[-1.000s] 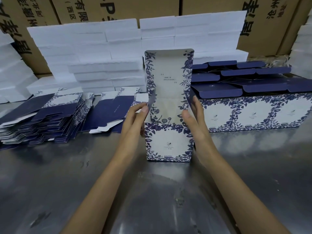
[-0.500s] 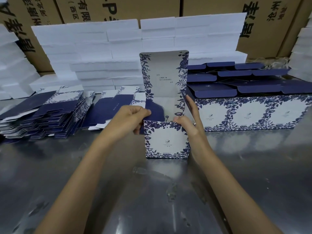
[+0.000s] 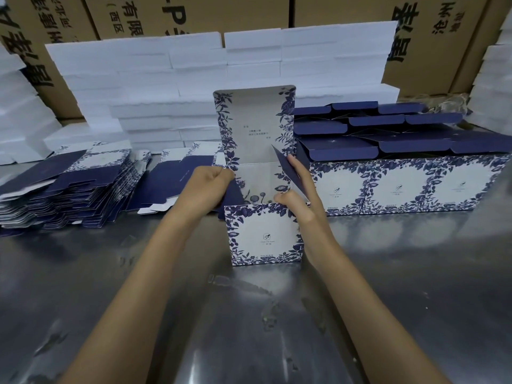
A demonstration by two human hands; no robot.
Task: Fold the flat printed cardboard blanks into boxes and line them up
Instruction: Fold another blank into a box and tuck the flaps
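A half-folded white box with blue floral print [image 3: 264, 235] stands upright at the middle of the steel table, its tall lid panel raised behind. My left hand [image 3: 206, 187] is curled on the box's left navy side flap. My right hand [image 3: 297, 194] holds the right side: the thumb presses on the front top edge and straight fingers lie against the navy right flap [image 3: 288, 169]. A row of finished boxes [image 3: 401, 187] stands right beside it on the right. Stacks of flat blanks [image 3: 69, 187] lie on the left.
White foam slabs [image 3: 171, 87] are piled behind the work area, with brown shipping cartons [image 3: 432, 37] behind them. More foam stands at both side edges. The bare steel table [image 3: 249, 314] stretches toward me.
The right navy flap, folded down before, now stands up against my right fingers. My left hand stayed curled on the left flap. The box shifted slightly.
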